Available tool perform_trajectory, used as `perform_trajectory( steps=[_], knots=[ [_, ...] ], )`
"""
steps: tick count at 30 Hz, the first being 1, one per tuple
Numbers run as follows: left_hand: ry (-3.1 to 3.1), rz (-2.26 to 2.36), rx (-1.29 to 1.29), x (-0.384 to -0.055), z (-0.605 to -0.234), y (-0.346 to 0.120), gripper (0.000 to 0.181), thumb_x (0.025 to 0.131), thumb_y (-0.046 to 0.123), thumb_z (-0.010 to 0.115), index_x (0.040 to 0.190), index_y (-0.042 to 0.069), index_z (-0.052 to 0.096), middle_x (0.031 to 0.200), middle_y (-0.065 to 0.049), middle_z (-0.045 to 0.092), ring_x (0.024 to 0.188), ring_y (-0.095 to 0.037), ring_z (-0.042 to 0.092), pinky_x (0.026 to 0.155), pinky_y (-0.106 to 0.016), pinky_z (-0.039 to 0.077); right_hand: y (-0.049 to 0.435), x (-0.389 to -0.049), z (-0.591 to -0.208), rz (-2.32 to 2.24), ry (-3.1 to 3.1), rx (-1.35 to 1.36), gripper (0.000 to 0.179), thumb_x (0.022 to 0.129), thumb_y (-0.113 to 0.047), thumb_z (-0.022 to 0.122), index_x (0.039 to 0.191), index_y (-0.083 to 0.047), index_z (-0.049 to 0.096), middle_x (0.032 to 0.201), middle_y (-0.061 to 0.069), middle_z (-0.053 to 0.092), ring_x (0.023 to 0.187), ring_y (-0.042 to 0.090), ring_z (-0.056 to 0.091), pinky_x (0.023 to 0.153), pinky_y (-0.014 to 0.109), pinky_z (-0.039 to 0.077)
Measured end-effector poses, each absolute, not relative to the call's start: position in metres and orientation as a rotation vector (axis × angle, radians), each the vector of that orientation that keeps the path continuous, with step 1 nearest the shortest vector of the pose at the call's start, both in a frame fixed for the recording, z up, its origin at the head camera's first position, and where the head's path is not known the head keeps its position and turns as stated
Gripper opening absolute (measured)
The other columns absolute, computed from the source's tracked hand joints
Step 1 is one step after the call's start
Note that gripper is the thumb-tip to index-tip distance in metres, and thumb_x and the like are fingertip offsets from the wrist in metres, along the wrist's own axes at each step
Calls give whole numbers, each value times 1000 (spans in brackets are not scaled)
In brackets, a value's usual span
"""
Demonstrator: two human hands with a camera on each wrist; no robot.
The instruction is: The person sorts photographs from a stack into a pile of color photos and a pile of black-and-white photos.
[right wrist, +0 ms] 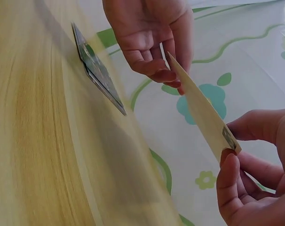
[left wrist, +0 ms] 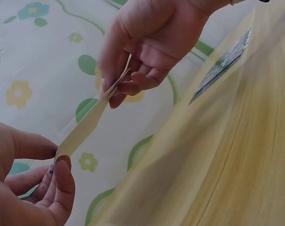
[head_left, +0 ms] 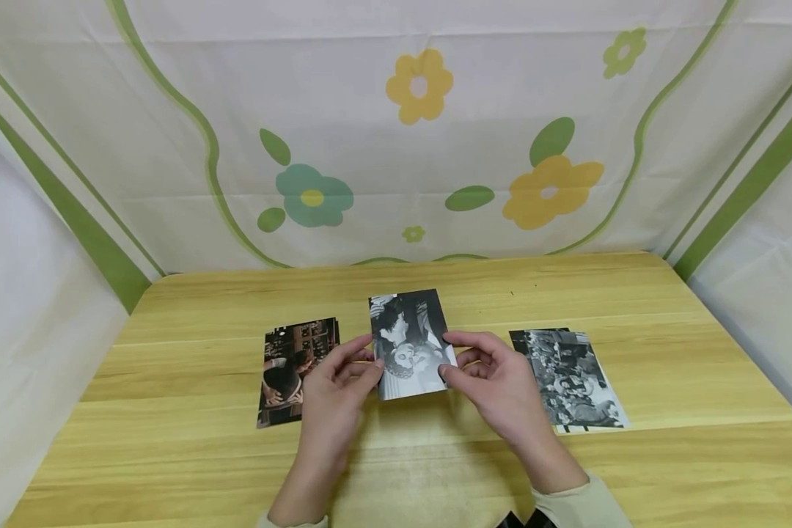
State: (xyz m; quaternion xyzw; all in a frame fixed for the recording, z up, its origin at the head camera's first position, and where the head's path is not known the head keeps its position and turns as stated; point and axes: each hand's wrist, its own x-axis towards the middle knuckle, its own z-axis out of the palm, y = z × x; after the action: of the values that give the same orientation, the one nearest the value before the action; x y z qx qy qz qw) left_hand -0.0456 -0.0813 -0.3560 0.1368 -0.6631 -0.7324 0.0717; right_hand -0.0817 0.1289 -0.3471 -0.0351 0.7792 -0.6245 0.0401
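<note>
A black-and-white photo card (head_left: 409, 341), showing two people, is held above the table between both hands in the head view. My left hand (head_left: 339, 389) pinches its left edge between thumb and fingers. The opposite edge is pinched by my right hand (head_left: 498, 381). From the left wrist, the photo card (left wrist: 83, 129) appears almost edge-on, its pale back showing, with my left hand (left wrist: 29, 174) at the lower end and my right hand (left wrist: 152, 42) at the upper. The right wrist view likewise shows the card's pale back (right wrist: 199, 113).
To the left on the wooden table (head_left: 191, 374) lies a small stack of colour photo cards (head_left: 290, 374), partly behind the left hand. A stack of black-and-white photo cards (head_left: 574, 378) lies to the right. A flower-patterned curtain (head_left: 369, 139) hangs along the table's back edge.
</note>
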Motion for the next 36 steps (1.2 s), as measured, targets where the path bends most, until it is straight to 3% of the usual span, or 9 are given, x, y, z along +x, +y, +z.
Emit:
perform_trajectory(
  steps=[22,30,36],
  knots=[
    [-2034,-2245,380,-48,-358,-76,45,95,-1,75,140,2,67,125,-15,68,99,-12,69,83,-19,60,142,-81,-347,-1814,2445,-93,39,92,-8,83,129,-16,76,113,13,68,84,18,69,67,26,56],
    [-2189,-2293,243,-65,-361,-36,45,93,5,78,137,8,71,122,-13,72,97,-15,69,82,-28,62,192,-84,-353,-1690,2617,-19,44,93,-10,83,135,-15,72,107,4,68,82,10,66,62,25,54],
    [-2254,-2364,132,-83,-362,17,44,89,0,79,132,5,73,110,-7,74,88,-9,66,74,-20,58,250,-85,-362,-1458,2796,140,44,97,-21,82,139,-18,70,102,-12,67,83,3,67,64,24,55]
  ],
)
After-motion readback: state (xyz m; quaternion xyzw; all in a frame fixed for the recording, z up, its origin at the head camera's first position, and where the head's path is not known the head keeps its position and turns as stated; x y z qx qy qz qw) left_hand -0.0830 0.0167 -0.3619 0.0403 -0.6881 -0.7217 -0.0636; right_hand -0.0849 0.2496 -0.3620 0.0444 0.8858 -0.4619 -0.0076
